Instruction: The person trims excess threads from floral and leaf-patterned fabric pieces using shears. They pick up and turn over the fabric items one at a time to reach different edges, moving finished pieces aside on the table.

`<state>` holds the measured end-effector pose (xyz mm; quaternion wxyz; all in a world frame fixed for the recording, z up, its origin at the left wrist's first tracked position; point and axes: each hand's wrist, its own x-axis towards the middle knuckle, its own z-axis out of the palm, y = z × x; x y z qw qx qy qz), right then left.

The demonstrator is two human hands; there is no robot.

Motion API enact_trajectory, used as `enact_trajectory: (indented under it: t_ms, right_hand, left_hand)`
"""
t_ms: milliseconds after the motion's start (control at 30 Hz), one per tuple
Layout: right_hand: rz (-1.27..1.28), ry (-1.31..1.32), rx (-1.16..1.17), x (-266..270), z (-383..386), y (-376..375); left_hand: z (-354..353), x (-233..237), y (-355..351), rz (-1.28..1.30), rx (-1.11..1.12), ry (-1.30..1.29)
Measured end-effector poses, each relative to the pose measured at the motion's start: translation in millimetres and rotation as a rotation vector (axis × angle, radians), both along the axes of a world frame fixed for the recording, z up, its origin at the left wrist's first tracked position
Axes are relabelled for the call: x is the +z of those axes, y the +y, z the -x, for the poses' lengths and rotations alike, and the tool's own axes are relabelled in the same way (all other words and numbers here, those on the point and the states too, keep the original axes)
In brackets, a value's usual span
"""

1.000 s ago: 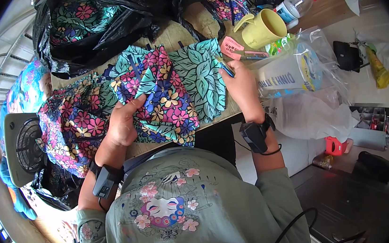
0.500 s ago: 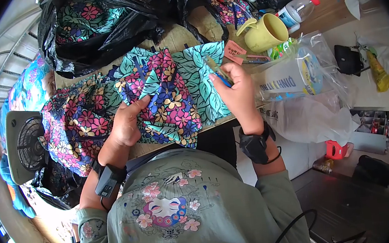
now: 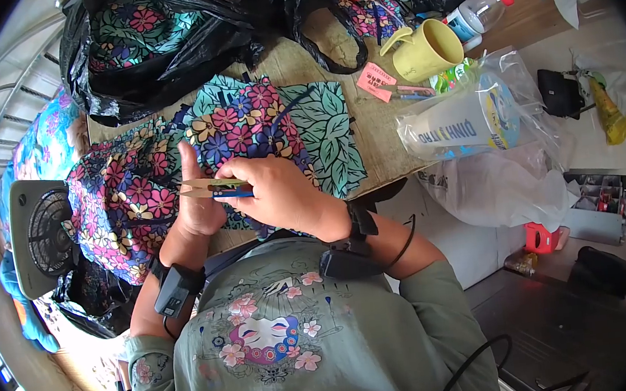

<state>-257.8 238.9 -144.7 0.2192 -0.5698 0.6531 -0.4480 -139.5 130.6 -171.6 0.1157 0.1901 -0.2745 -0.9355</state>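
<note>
- On the tan wooden table (image 3: 390,134), the work is supported; count: one.
- A crumpled black plastic bag (image 3: 156,78), filled with matching print, is set at the far side, presumably for reach; count: one.
- Multicoloured floral cloth with teal leaf-print panels (image 3: 128,180) is heaped along the near edge under both hands, apparently for comfortable access; pieces overlap, not countable.
- The left hand (image 3: 203,207) is laid over the cloth, thumb raised; whether anything is grasped by its partly covered fingers cannot be told.
- The right hand (image 3: 278,191) is brought in beside the left, fingers curled around the snips.
- A clear red-capped bottle (image 3: 481,17) and a yellow handled mug (image 3: 427,50) are placed aside, probably to spare working room; one each.
- Small blue-and-yellow-handled metal snips (image 3: 224,183) are held blades leftward, tips near the left thumb, seemingly for controlled aim; count: one.
</note>
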Motion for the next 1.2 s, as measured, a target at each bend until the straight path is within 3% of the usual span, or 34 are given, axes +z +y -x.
enact_trajectory:
  t_ms: [67,167,267,367,433,533,600,1200]
  right_hand:
    - [0.058,-0.054,0.075,-4,5,3]
    - [0.106,-0.084,0.092,-4,11,12]
    - [0.149,-0.092,0.064,-1,17,26]
    - [0.067,-0.326,-0.140,3,31,50]
    - [-0.068,-0.312,-0.250,1,48,72]
    - [0.072,-0.125,-0.384,-17,70,98]
    - [-0.104,0.052,-0.478,-19,79,113]
    - [-0.137,0.206,-0.491,-23,87,118]
  left_hand:
    - [0,2,1,-0.086,0.014,-0.029]
    - [-4,-16,-12,0.090,-0.078,-0.119]
    - [-6,-23,-9,0.199,-0.008,-0.262]
    - [6,-2,1,0.208,0.047,-0.308]
    - [13,10,7,0.117,0.087,-0.249]
    - [13,11,7,0.115,0.105,-0.256]
    - [13,12,7,0.115,0.112,-0.263]
    - [15,17,8,0.106,0.095,-0.262]
